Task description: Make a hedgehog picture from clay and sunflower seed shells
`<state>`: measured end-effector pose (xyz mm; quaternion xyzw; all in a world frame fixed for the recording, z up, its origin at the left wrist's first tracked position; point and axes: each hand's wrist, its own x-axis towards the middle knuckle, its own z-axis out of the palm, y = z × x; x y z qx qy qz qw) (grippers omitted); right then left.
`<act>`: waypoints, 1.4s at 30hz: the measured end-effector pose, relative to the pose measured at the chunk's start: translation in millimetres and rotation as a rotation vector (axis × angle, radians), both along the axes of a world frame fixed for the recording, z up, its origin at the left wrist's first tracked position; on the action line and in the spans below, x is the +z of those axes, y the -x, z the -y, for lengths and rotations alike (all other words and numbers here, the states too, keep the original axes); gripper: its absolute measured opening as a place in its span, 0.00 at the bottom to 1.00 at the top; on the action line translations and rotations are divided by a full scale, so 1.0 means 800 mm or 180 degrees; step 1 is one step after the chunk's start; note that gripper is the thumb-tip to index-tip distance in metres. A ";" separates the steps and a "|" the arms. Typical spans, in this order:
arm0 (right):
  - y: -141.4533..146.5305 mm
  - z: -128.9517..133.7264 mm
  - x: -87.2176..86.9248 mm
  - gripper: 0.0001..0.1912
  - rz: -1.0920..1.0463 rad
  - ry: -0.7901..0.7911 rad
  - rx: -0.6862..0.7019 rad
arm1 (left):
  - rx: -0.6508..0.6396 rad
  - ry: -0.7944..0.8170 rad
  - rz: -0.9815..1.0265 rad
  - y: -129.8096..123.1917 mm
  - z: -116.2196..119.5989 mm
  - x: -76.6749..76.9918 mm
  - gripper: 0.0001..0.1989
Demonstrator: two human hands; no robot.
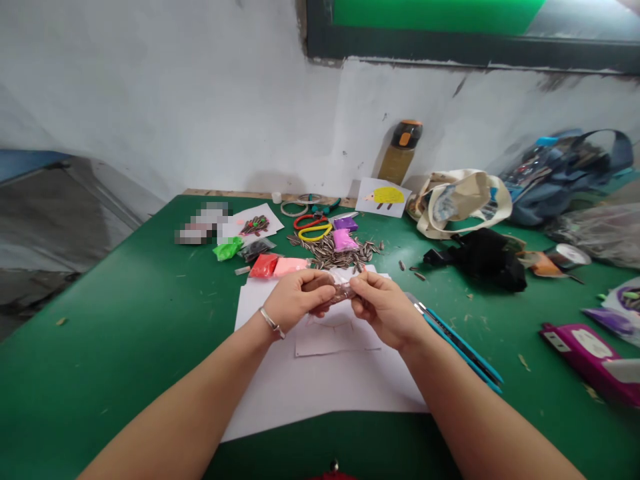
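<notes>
Your workspace is a broad green table top (100, 373) set against a scuffed white wall (175, 100), which fills the top of the frame. A large sheet of white paper (320, 393) lies at bottom centre, with a smaller white paper piece (330, 339) on it beneath your hands.

At the upper right sit a blue backpack (565, 187), a cream canvas tote bag (460, 203) and a rumpled black cloth bundle (480, 261). A tall amber bottle with a black-and-orange cap (400, 152) stands against the wall behind them. A glossy magenta pouch (590, 360) lies at the right edge of the frame, and two slim teal-and-black craft tools (460, 347) lie just beside your right hand (385, 310).

Above the paper, in the upper centre, striped sunflower seeds (330, 253) spread across the table. Two purple packets (345, 231) lie among them, and red and pink packets (277, 266) sit right at the paper's top edge.

Your left hand (295, 300) and right hand are at the centre of the frame, their fingers closed and gripping, from either side, a small translucent brownish packet (340, 291). It sits between them, above the paper, and its contents are too small to make out. A silver bangle (273, 323) circles your left wrist.
</notes>
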<state>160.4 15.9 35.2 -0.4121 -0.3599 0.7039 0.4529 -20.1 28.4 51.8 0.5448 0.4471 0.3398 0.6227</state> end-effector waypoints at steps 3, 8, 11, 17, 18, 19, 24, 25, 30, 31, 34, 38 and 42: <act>-0.001 -0.002 -0.001 0.15 -0.0005 -0.0045 -0.0262 | 0.0113 0.0050 0.0098 -0.001 0.000 0.001 0.10; 0.001 -0.001 0.000 0.14 0.0180 -0.0179 -0.0477 | 0.0075 0.0047 0.0110 -0.003 0.001 0.003 0.09; 0.001 -0.003 0.001 0.13 0.0128 -0.0254 -0.0610 | 0.0134 0.0057 0.0080 -0.002 0.001 0.003 0.09; -0.010 -0.010 0.007 0.13 -0.0319 -0.0025 -0.0853 | 0.0293 0.0029 0.0010 0.005 -0.006 -0.002 0.13; -0.011 -0.011 0.009 0.14 -0.0412 0.0077 -0.0884 | 0.0357 0.0003 -0.0019 0.006 -0.007 -0.002 0.15; -0.013 -0.012 0.010 0.15 -0.0500 0.0167 -0.0910 | 0.0438 -0.0022 -0.0049 0.007 -0.008 -0.002 0.16; -0.011 -0.010 0.011 0.15 -0.0401 0.0262 -0.0941 | 0.0596 -0.0071 -0.0036 0.008 -0.009 -0.002 0.18; -0.010 -0.008 0.010 0.14 -0.0326 0.0207 -0.0918 | 0.0540 -0.0061 0.0004 0.007 -0.008 -0.001 0.17; -0.003 -0.001 0.003 0.14 -0.0195 -0.0003 -0.0468 | 0.0340 0.0020 0.0167 0.004 -0.003 0.002 0.16; -0.002 0.000 0.003 0.13 -0.0165 0.0038 -0.0310 | 0.0310 0.0024 0.0183 0.003 -0.003 0.003 0.16; 0.000 0.001 0.003 0.10 -0.0022 0.0060 0.0082 | 0.0240 0.0004 0.0207 0.003 -0.001 0.004 0.15; 0.001 0.001 0.003 0.12 0.0438 -0.0113 0.0311 | 0.0253 -0.0058 0.0164 0.002 -0.001 0.005 0.14; 0.001 0.001 0.002 0.14 0.0787 -0.0215 0.0266 | 0.0300 -0.0132 0.0159 0.001 0.000 0.005 0.13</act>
